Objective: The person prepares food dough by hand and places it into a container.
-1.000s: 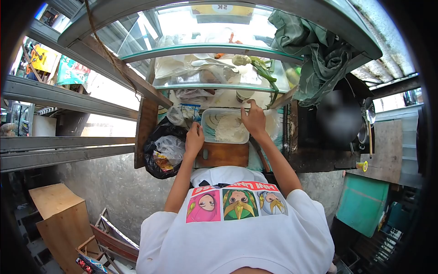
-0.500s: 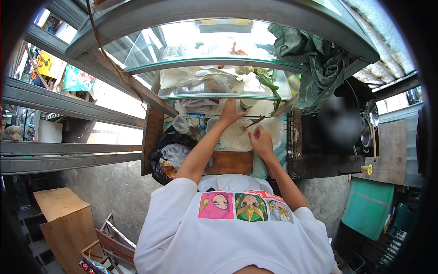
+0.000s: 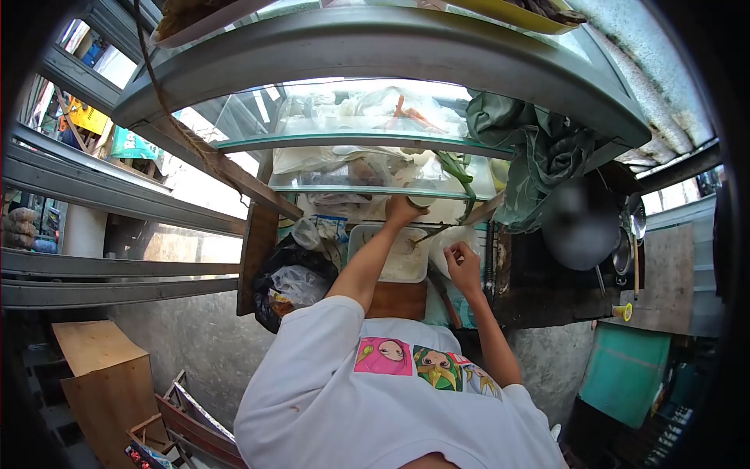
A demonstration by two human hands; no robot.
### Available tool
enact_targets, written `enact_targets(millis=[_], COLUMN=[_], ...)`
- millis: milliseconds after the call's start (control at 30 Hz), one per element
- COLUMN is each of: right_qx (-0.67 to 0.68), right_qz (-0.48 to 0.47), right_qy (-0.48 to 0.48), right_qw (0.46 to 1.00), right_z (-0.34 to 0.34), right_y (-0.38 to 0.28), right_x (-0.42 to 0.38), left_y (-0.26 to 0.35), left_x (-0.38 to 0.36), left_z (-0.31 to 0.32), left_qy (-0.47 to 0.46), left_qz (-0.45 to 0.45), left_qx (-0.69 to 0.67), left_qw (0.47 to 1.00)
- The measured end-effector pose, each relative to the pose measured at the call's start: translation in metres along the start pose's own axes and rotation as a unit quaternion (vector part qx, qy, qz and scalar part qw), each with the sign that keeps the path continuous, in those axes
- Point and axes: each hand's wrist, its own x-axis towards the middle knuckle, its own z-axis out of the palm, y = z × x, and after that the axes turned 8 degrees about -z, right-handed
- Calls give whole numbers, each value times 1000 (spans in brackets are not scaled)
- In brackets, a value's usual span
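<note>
My left hand [image 3: 406,209] is at a cup [image 3: 423,201] below the glass shelf, with its fingers closed round the cup's left side and partly hidden. A white tray [image 3: 403,271] with pale powdery or wet contents lies below that hand, and a thin utensil [image 3: 426,235] leans over its right edge. My right hand [image 3: 462,264] hovers by a pale plastic bag or bowl [image 3: 443,248], fingers curled together; anything in them is too small to make out. A knife-like tool [image 3: 447,301] lies just left of the right forearm.
A glass case [image 3: 351,141] with leafy green stalks [image 3: 457,170] stands ahead. A black bag [image 3: 275,270] sits left of the tray. On the right are a green cloth [image 3: 539,156], a dark wok [image 3: 580,227] and hanging pans [image 3: 623,254]. A wooden board [image 3: 398,299] fronts the counter.
My left hand has gone from spread beside the cup to closed round it. My right hand has drawn back from the tray, toward me and to the right. The view has tilted up.
</note>
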Motion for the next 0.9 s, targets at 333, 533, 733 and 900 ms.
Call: enact_targets(millis=[333, 533, 733, 900], right_qx=[40, 66, 65, 69], right_qz=[2, -2, -4, 24], right_qy=[-10, 16, 22, 28], right_qw=[999, 998, 998, 997], right_z=[4, 8, 30, 47], right_y=[2, 0, 15, 23], right_x=[1, 5, 13, 19], left_y=[-13, -5, 1, 12], left_x=[8, -7, -36, -65], left_z=[-5, -42, -82, -105], left_qy=[-2, -50, -53, -11], left_qz=[107, 159, 151, 168], left_qx=[-162, -172, -72, -8], left_qw=[981, 971, 984, 986])
